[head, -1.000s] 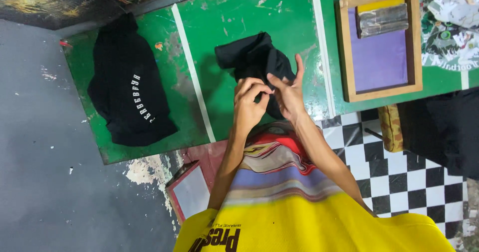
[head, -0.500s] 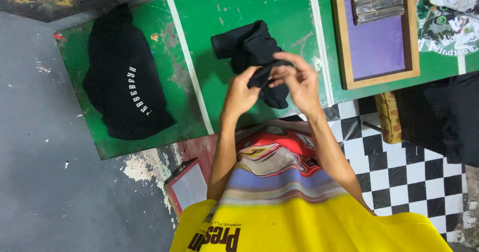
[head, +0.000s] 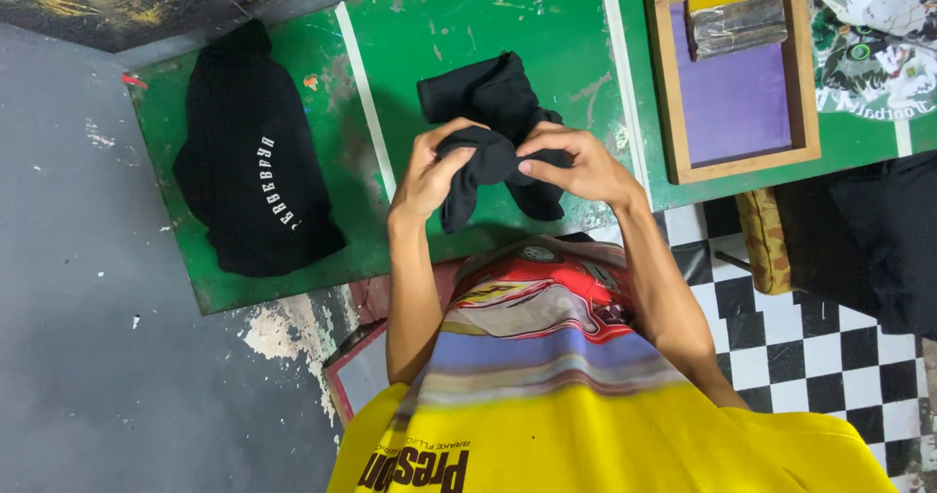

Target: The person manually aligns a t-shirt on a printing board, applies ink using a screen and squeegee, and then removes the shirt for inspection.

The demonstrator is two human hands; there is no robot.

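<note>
Both my hands, left (head: 427, 173) and right (head: 576, 164), fingers pinching bunched black garment (head: 493, 127) above green desk (head: 468, 24). Risk: loose end slips, snags printing frame (head: 734, 73) at right.

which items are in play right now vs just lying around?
In play:
left hand
right hand
bunched black garment, gripped by both

Lying about:
printed black garment flat on green table
wooden screen frame, squeegee inside
</note>
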